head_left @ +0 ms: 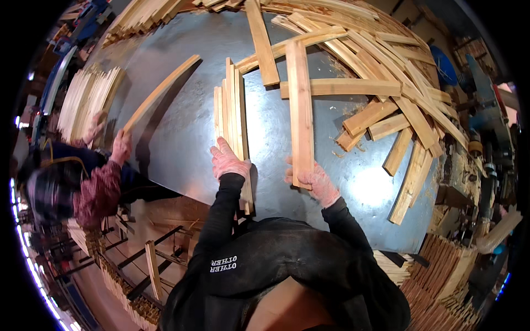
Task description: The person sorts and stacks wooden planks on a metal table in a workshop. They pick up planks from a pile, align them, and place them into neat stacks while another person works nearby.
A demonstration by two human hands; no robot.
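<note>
My right hand (320, 185), in a pinkish work glove, is closed around the near end of a flat wooden board (300, 105). The board points away from me, above the grey metal table (182, 121). To its left, several narrow wooden slats (232, 110) stand side by side in a row. My left hand (228, 161), gloved alike, spans the near part of this row, with the thumb along its right side. One slat runs on past that hand toward the table's near edge. The undersides of both hands are hidden.
A loose pile of boards (381, 71) covers the table's right and far side. At the left, a co-worker's hand (121, 146) holds a long slat (163, 91) beside a row of pale slats (91, 102). Stacked wood (436, 270) stands low at the right, near machinery.
</note>
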